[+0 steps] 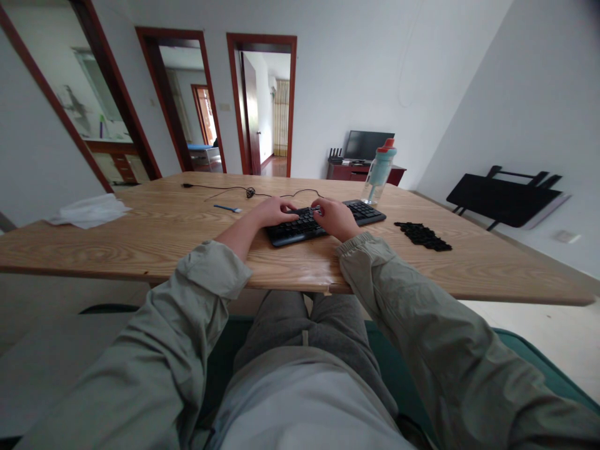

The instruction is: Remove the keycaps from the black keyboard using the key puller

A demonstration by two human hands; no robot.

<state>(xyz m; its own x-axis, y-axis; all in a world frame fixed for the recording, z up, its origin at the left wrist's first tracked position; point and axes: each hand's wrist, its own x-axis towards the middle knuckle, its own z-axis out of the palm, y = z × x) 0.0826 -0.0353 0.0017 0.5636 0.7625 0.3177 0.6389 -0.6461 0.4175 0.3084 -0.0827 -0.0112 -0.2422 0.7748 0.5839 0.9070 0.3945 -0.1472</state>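
A black keyboard (300,232) lies at a slant on the wooden table in front of me. Over its left part rests my left hand (274,212), thumb and fingers apart, touching the keys or the keyboard's top. My right hand (335,219) is over the middle of the keyboard with curled fingers, thumb and forefinger close together. Whatever is between those fingertips is too small to make out. To the right, a pile of loose black keycaps (422,236) lies on the table. A small blue-handled brush (227,208) lies left of the keyboard.
A clear bottle with a red and teal lid (379,172) stands behind the keyboard's right end. The black cable (250,192) runs along behind it. White crumpled cloth or paper (89,211) lies at the left of the table (154,244).
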